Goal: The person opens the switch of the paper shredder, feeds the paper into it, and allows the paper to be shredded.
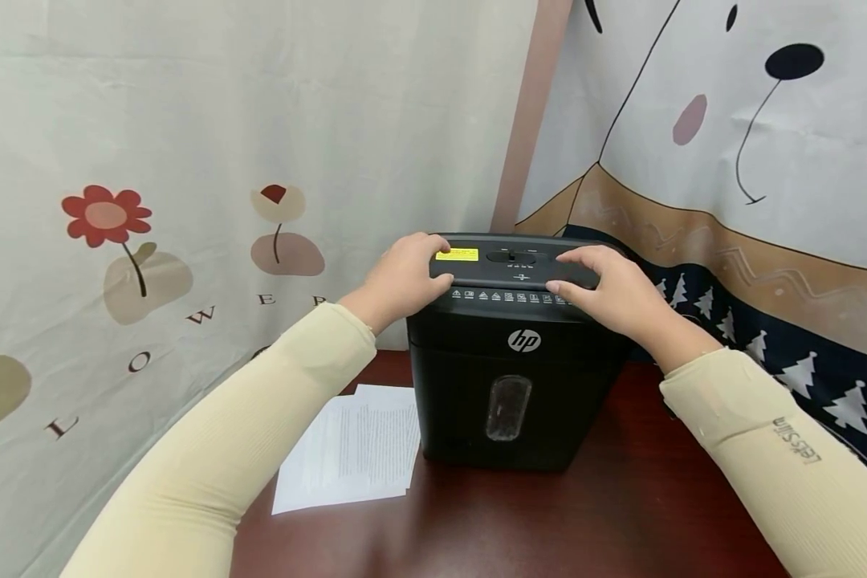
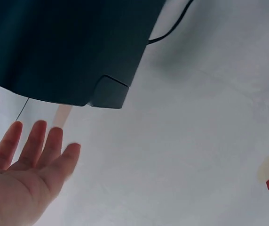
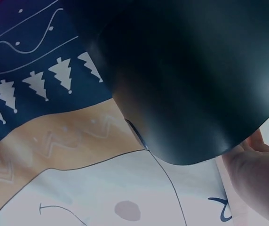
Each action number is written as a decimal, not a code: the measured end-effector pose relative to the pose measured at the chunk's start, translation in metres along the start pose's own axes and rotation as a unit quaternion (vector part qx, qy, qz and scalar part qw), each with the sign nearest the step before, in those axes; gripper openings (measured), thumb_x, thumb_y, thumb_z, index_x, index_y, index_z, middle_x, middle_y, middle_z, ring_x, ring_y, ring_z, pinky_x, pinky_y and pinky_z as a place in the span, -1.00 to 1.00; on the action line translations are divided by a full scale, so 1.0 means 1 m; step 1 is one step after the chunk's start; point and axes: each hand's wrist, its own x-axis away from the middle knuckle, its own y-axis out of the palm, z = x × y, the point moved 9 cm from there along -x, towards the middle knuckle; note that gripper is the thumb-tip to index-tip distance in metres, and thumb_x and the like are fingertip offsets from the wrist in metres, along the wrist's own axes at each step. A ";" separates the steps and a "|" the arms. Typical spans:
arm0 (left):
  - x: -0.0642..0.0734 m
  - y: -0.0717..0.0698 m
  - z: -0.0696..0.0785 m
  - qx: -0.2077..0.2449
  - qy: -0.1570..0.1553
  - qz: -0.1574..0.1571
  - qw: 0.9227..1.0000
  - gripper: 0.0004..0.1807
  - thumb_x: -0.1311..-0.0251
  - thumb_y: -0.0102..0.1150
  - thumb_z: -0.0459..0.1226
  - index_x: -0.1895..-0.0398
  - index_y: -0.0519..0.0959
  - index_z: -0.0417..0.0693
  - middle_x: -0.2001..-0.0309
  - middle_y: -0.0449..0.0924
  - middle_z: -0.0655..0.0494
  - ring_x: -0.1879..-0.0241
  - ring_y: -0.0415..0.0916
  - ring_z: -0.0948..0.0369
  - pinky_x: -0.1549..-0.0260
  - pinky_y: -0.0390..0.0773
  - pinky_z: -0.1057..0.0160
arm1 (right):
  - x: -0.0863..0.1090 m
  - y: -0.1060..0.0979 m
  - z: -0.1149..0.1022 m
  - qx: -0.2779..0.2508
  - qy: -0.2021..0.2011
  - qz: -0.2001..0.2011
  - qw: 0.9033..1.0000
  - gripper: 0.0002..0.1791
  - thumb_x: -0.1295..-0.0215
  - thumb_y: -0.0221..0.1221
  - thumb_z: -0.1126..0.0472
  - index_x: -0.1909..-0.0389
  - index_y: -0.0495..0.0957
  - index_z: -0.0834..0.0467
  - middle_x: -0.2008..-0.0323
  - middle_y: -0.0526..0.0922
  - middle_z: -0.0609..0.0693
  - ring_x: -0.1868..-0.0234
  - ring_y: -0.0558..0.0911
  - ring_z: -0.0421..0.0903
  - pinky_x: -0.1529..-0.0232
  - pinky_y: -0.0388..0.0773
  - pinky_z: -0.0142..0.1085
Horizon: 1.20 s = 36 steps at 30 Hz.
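Note:
A black HP paper shredder (image 1: 455, 377) stands upright on the table, with a yellow label (image 1: 457, 254), a switch (image 1: 511, 258) and a row of white icons on its top. My left hand (image 1: 405, 277) is at the top's left end, thumb and fingers spread apart. At the right end is my right hand (image 1: 610, 293), its thumb and index finger parted over the lid. The left wrist view shows the left fingers (image 2: 52, 143) loosely extended near the shredder's edge, with a gap visible. In the right wrist view, the shredder partly hides the right hand (image 3: 261, 174); contact is unclear.
Printed paper sheets (image 1: 361, 449) lie on the dark red table (image 1: 477, 530), left of the shredder. A black cord (image 2: 174, 28) runs from the shredder's back. Printed curtains (image 1: 405, 120) hang close behind and to the right.

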 end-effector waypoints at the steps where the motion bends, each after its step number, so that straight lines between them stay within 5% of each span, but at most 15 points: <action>1: 0.002 -0.001 0.000 -0.009 0.004 0.006 1.000 -0.52 -0.27 0.16 -0.21 -0.23 0.44 -0.14 -0.23 0.43 -0.03 -0.24 0.31 0.02 -0.20 0.35 0.07 | 0.001 0.000 0.000 0.003 -0.002 0.000 1.000 -0.37 -0.32 0.16 -0.12 -0.29 0.39 0.15 -0.36 0.26 0.22 -0.39 0.19 0.19 -0.30 0.13 0.21; 9: 0.018 -0.012 -0.014 -0.016 0.004 0.046 0.999 -0.49 -0.28 0.15 -0.19 -0.27 0.41 -0.17 -0.26 0.39 -0.10 -0.29 0.26 -0.03 -0.24 0.31 0.03 | 0.012 0.003 0.001 0.038 -0.009 0.000 0.999 -0.26 -0.26 0.16 -0.24 -0.32 0.35 0.14 -0.38 0.22 0.20 -0.38 0.19 0.19 -0.28 0.16 0.23; 17: 0.031 -0.017 -0.041 0.011 -0.032 0.058 0.998 -0.45 -0.30 0.12 -0.16 -0.33 0.34 -0.13 -0.31 0.31 -0.11 -0.34 0.17 -0.08 -0.28 0.23 -0.04 | 0.022 0.003 0.003 0.066 -0.029 0.007 0.997 -0.22 -0.24 0.17 -0.26 -0.34 0.34 0.15 -0.37 0.24 0.23 -0.35 0.23 0.24 -0.22 0.17 0.30; 36: 0.053 -0.010 -0.107 0.052 -0.122 0.060 0.989 -0.39 -0.33 0.05 -0.21 -0.40 0.22 -0.22 -0.38 0.14 -0.25 -0.39 0.03 -0.18 -0.28 0.18 -0.17 | 0.040 0.002 0.021 0.037 -0.034 0.043 0.998 -0.36 -0.24 0.24 -0.11 -0.25 0.43 0.17 -0.31 0.32 0.21 -0.33 0.24 0.23 -0.24 0.17 0.27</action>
